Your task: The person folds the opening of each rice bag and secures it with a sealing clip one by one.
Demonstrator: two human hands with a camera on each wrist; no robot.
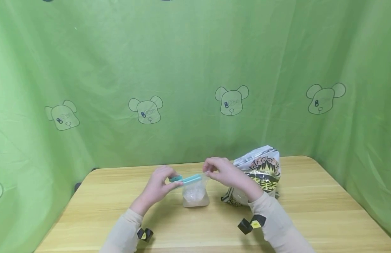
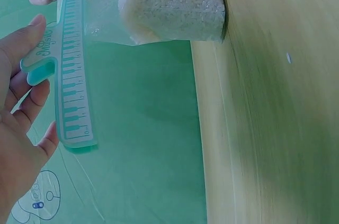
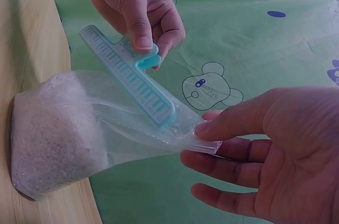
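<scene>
On the desk stands the rice bag, its mouth held up. Right hand pinches the top corner; left hand grips the clip. Sealing appears underway; next, likely press the clip fully home.

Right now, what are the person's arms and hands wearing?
Both hands are bare: left hand, right hand. Each arm wears a long beige sleeve. A small black device with a yellow label sits at each wrist, the left one partly hidden.
</scene>
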